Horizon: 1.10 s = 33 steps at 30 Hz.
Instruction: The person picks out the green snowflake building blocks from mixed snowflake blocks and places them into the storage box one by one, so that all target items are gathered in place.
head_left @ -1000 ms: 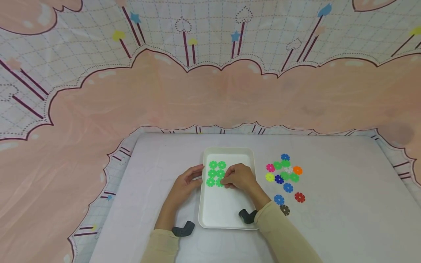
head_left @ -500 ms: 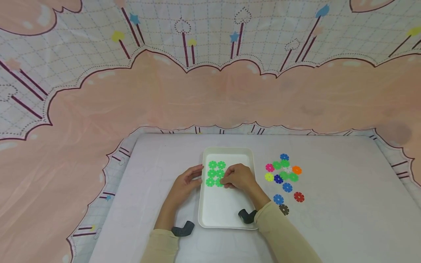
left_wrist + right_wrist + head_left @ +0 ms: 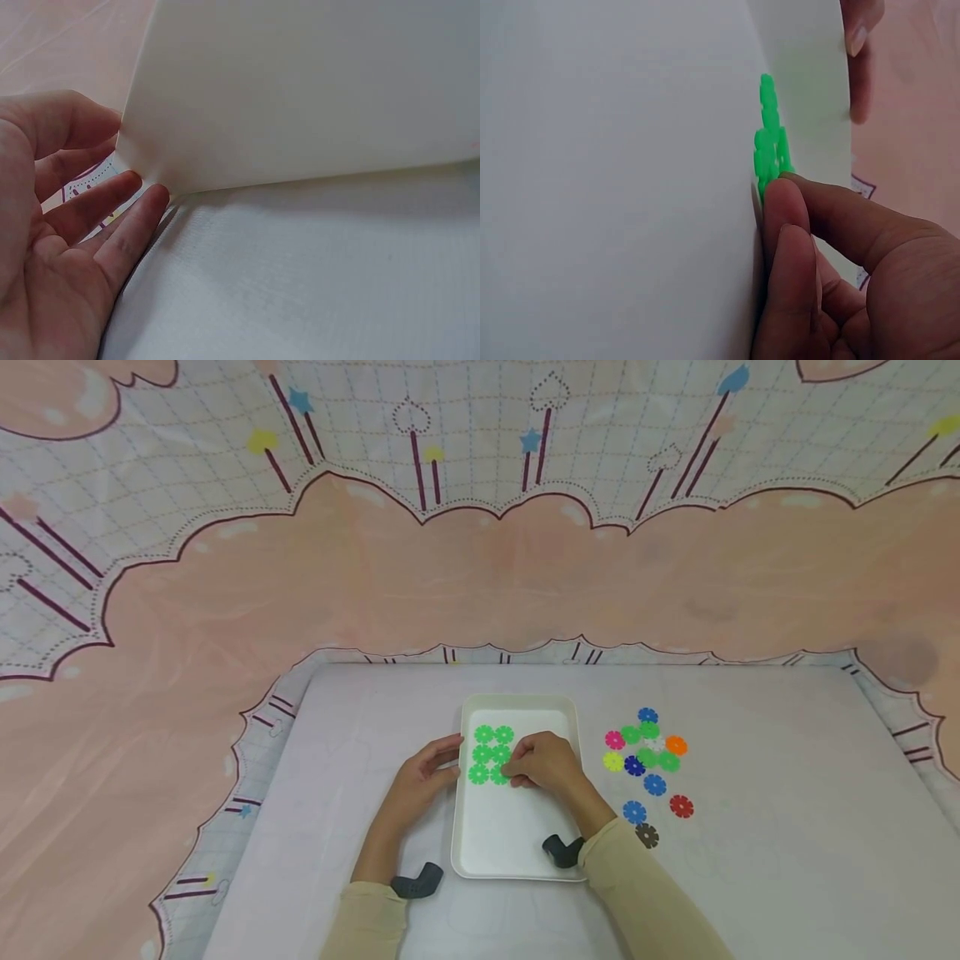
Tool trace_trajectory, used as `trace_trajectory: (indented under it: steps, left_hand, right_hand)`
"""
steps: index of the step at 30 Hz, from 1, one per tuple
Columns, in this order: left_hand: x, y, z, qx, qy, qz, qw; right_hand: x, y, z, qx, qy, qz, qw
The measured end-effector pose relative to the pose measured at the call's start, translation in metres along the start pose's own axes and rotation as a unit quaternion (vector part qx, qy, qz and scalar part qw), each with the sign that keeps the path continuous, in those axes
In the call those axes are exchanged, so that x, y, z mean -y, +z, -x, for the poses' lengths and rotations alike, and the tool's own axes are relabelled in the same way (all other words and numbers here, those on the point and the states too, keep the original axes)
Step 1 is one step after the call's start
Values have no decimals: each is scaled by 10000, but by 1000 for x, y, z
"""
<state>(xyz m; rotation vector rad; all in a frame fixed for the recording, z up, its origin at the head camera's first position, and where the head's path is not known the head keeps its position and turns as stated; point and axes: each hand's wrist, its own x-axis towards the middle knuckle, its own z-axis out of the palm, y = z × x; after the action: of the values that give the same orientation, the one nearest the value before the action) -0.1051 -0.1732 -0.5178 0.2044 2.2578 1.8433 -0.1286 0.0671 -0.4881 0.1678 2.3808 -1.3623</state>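
Note:
Several bright green snowflake discs (image 3: 483, 753) lie in two columns inside a white tray (image 3: 517, 852), near its far left part. At the near right corner of that group, my right hand (image 3: 546, 764) pinches a green snowflake disc (image 3: 497, 777) between thumb and finger. The right wrist view shows the fingertips at the edge of the green discs (image 3: 766, 150); they partly hide the nearest one. My left hand (image 3: 422, 781) holds nothing, its fingertips touching the tray's left side. In the left wrist view, fairly straight fingers (image 3: 142, 225) rest against the tray's outer wall (image 3: 300, 97).
Right of the tray, loose snowflake discs lie on the white tabletop (image 3: 787, 818): blue (image 3: 655, 785), pink (image 3: 614, 740), yellow (image 3: 612, 762), orange (image 3: 676, 745), red (image 3: 681, 807), brown (image 3: 647, 836), and several green ones (image 3: 669, 762). A patterned cloth (image 3: 480, 585) hangs behind.
Both hands, the tray and the discs stay as they were. Only the head view shifts very slightly.

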Motion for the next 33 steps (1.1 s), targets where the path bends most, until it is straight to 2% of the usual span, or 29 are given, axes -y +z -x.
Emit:
trace_trajectory:
  steps: [16,25,33]
  left_hand:
    - [1,0,0,-46,-93,0,9999]
    - [3,0,0,19,-55,31,10000]
    - [2,-1,1,-21,-81,37,10000]
  right_hand:
    - [-1,1,-1,114,-24,-25,9999]
    - [-2,-3,-1,272,-32,-294,9992]
    - [5,-15,7,231,-423,-482,9977]
